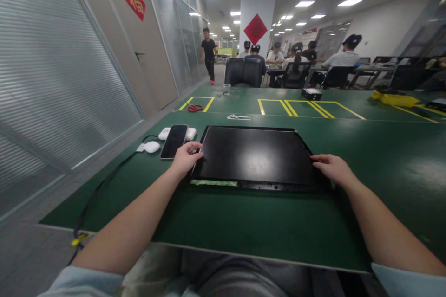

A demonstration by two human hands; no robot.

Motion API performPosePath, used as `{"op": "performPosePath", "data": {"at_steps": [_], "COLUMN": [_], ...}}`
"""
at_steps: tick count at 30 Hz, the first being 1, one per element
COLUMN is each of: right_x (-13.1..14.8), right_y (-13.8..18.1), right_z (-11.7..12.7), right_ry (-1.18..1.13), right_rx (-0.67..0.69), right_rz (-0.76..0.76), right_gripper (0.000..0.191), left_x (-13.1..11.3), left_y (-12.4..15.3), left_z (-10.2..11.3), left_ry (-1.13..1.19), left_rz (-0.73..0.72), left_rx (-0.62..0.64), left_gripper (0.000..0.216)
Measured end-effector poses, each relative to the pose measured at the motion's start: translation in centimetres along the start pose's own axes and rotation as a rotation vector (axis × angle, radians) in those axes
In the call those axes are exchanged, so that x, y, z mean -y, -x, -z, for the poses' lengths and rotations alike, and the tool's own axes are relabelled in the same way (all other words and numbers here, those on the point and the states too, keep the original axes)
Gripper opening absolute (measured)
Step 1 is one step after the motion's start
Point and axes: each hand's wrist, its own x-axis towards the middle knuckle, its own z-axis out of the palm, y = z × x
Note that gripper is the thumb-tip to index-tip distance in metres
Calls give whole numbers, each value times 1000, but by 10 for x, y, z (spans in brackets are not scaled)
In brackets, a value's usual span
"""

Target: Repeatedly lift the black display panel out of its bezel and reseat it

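Note:
A black LCD screen panel (254, 153) lies face up on the green table in front of me. Along its near edge on the left runs a strip of green circuit board (214, 183). A black rim shows around the panel; I cannot tell whether it is a separate frame. My left hand (185, 158) pinches the panel's left edge between thumb and fingers. On the opposite side, my right hand (332, 168) grips the right edge, its lower fingers partly hidden. The undersides of both grips are out of sight.
Just left of the panel, a phone (174, 141) rests across a white device (190, 134), beside a white cabled piece (152, 147). Beyond lie red-handled scissors (195, 108), a clear cup (226, 89), a black box (311, 93) and a yellow holder (397, 99). Several people sit farther back; one person walks.

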Motion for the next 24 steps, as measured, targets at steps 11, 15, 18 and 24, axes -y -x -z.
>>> {"op": "performPosePath", "data": {"at_steps": [11, 15, 18, 24], "right_x": [-6, -7, -7, -4], "right_y": [-5, -5, -4, -4], "right_z": [-4, -5, -5, -4], "right_ry": [-240, -288, -302, -270], "right_rx": [29, 45, 61, 81], "right_rz": [-90, -106, -105, -126], "right_gripper": [29, 34, 37, 40], "left_x": [-3, -3, -3, -3], "left_y": [5, 4, 4, 5], "left_z": [-4, -3, -2, -1], "left_ry": [-109, -134, -176, -272], "left_rz": [12, -53, -67, -109], "left_rx": [-1, 9, 18, 33], "left_gripper": [31, 27, 26, 24]}}
